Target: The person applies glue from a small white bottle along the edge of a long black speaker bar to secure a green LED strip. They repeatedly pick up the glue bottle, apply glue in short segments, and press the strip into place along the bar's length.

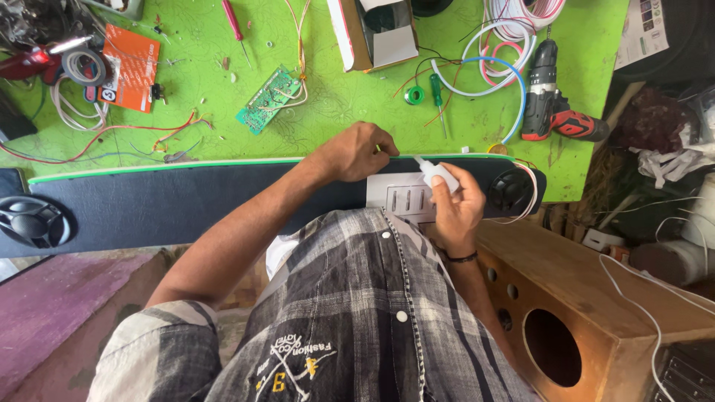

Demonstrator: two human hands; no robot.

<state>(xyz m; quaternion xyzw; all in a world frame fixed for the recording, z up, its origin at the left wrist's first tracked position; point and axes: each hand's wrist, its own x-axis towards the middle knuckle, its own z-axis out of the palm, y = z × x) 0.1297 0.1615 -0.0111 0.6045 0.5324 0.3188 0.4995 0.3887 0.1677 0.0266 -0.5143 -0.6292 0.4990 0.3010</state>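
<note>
**Inspector:** Position of the small white glue bottle [438, 174]?

**Assistant:** Gripped in the right hand [456, 205], fingers closed round its body, just above the grey panel [398, 195] set in the long black board [186, 201].

**Inspector:** Orientation?

**Assistant:** Long axis tilted, nozzle pointing up-left toward the left hand [359, 152].

**Inspector:** Left hand?

**Assistant:** Curled nearly closed at the board's upper edge, pinching something small and yellowish; I cannot tell what. A cordless drill [550, 100] lies beyond the board.

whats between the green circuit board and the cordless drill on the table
In the head view, between the green circuit board and the cordless drill lie an open cardboard box, a green-handled screwdriver, a small green ring and looped tubing.
</note>
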